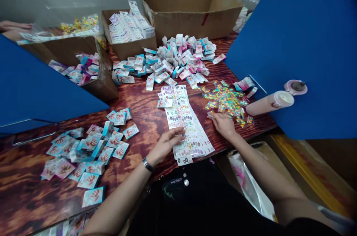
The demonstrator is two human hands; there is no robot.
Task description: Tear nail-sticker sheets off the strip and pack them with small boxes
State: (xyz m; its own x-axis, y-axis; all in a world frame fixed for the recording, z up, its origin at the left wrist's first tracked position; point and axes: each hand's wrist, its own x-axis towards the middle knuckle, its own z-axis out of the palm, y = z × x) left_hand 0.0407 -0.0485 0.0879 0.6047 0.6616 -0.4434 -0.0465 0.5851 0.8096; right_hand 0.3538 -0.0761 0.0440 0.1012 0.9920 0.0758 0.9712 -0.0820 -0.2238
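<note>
Across table (134,98) | carton (135,49): printed strips (125,27) | left hand (164,146) open | right hand (224,125) seemingly pinching sachet (210,114)

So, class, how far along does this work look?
Likely done: closed boxes piled at left. In hand: left hand at the printed sheets, right hand at the small packets. Probably left: boxes with open flaps at the back, plus remaining sheets and packets.

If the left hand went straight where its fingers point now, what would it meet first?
Past the printed sheets, the left hand would probably meet the right hand; depth is unclear.
</note>
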